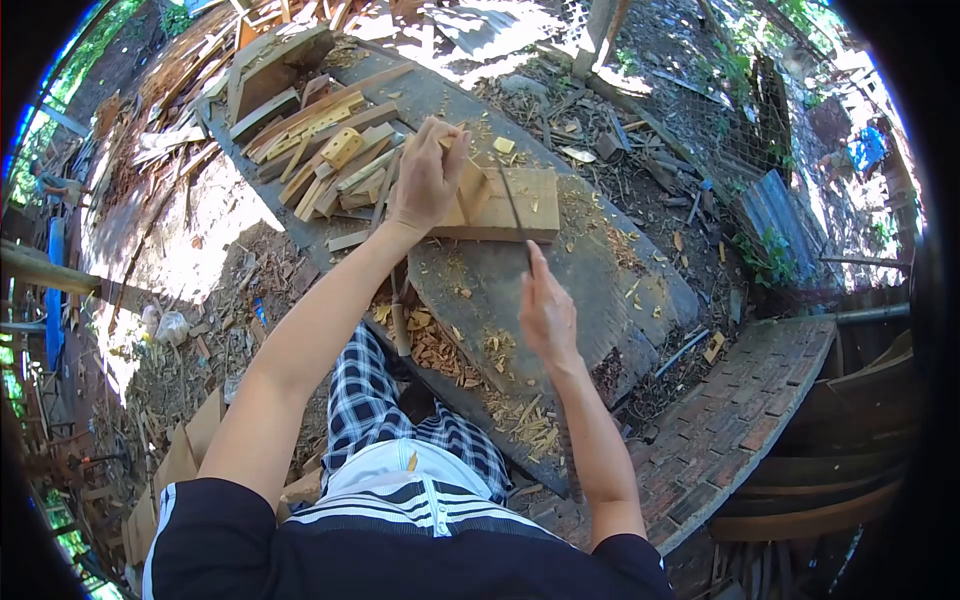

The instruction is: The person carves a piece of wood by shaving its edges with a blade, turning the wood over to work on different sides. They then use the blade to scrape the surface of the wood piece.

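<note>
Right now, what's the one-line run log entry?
left hand: holding wood piece | right hand: gripping long blade | wood block: under wood piece | shavings: scattered around

Bench [655,285] runs past the front of the person's legs [360,395], offcuts [345,150] piled on its far left part. Block [535,205] sits on the bench, just right of that pile. Left hand [428,175]'s around a wood piece [474,190] over the block's left end, right hand [548,312]'s nearer with a knife [514,205] reaching over the block. Chips [532,428] lie along the near edge, brick ledge [740,430]'s off to the right.
</note>
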The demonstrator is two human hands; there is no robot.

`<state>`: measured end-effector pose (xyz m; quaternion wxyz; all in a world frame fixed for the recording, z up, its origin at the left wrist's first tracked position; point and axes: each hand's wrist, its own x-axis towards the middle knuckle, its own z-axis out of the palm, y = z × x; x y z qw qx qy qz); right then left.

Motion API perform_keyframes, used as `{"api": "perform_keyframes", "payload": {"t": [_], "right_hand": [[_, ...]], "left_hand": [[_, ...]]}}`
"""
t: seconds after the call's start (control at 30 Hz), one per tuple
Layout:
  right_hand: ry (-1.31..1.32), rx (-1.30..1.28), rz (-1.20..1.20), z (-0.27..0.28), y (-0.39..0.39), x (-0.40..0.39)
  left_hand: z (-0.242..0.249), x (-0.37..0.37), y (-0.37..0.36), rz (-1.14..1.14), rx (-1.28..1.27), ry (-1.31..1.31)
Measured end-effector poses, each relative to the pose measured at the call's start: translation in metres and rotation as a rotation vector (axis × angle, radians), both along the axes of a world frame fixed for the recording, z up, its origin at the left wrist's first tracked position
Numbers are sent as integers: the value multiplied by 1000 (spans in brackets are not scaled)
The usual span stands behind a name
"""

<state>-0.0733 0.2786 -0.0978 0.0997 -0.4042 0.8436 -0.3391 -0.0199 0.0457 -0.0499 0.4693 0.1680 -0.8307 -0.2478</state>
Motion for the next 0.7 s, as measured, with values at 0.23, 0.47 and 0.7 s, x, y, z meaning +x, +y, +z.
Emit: {"api": "perform_keyframes", "payload": {"t": [0.23, 0.47, 0.7], "right_hand": [[-57, 26, 58, 36, -9, 10], [-215, 16, 38, 36, -1, 11], [-351, -6, -18, -1, -15, -9]], "left_hand": [[3, 5, -7, -93, 3, -58], [7, 9, 4, -174, 63, -156], [9, 8, -4, -161, 138, -170]]}}
